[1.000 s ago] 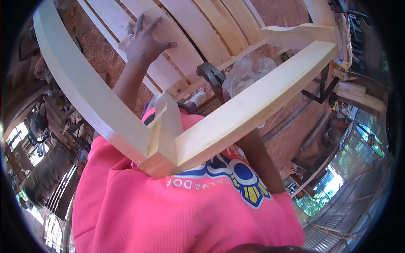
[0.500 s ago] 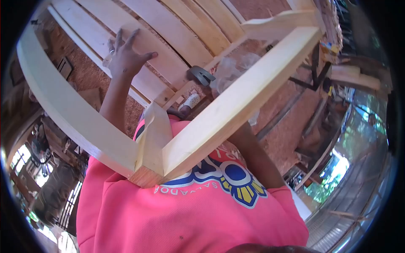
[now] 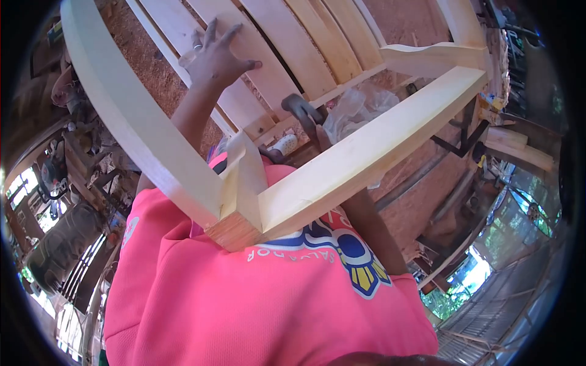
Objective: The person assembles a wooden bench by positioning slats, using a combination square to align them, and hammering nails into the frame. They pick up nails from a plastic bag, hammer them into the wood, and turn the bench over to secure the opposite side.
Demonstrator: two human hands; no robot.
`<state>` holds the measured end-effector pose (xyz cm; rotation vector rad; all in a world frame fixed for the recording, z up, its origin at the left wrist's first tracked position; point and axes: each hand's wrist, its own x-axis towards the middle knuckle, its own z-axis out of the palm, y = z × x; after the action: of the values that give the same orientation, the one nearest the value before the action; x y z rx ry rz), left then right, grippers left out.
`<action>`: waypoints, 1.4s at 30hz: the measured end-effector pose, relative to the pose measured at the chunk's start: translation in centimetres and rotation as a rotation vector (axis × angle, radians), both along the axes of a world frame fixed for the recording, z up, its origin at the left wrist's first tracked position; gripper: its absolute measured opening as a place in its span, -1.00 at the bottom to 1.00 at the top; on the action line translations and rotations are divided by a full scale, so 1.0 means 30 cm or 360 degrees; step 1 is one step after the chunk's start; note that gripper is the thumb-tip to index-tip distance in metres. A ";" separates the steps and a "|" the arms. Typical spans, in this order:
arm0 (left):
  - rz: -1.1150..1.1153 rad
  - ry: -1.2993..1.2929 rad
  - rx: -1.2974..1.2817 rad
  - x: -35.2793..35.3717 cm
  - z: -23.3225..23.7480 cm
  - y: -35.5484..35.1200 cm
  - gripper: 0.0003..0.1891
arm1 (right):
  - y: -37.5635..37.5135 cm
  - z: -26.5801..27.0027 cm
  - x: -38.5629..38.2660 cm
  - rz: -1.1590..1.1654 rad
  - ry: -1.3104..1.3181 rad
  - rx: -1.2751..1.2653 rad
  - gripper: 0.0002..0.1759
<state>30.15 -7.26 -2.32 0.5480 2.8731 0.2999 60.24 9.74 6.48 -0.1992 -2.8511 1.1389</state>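
Note:
My left hand [image 3: 221,62] lies palm down with spread fingers on the pale wooden slats [image 3: 268,67], a ring on one finger. Dark and claw-ended, a hammer [image 3: 300,110] shows near the slats' lower ends. My right hand [image 3: 323,139] is round its handle, mostly hidden behind a pale wooden beam [image 3: 372,146] that crosses above my right forearm. This beam meets a curved beam [image 3: 140,122] at a corner post [image 3: 235,229] close to my chest.
Clear plastic wrapping [image 3: 357,113] lies behind the beam. A black metal bracket [image 3: 461,143] and stacked wood pieces [image 3: 519,146] are at the right. Reddish ground [image 3: 409,195] shows beyond the frame, and a perforated light-coloured shoe [image 3: 285,144] is below the hammer.
The view has shifted, so frame and slats appear further right. My left hand keeps its place on the slats. The hammer head has tilted.

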 end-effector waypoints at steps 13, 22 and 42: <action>0.0420 0.0341 0.0172 0.068 0.049 -0.068 0.18 | 0.004 0.008 0.028 -0.0090 -0.0300 -0.0301 -0.56; 0.1417 -0.1539 0.2457 0.103 -0.224 -0.222 -0.41 | -0.021 -0.031 0.021 -0.0210 -0.0394 -0.0377 -0.57; 0.1560 -0.1355 0.2344 0.103 -0.192 -0.197 -0.52 | -0.213 -0.004 -0.058 -0.0454 -0.0248 -0.0117 -0.58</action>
<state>33.25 -13.18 -8.07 -0.7476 1.4104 2.1016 58.48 3.34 6.37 -0.7027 -2.7875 1.2146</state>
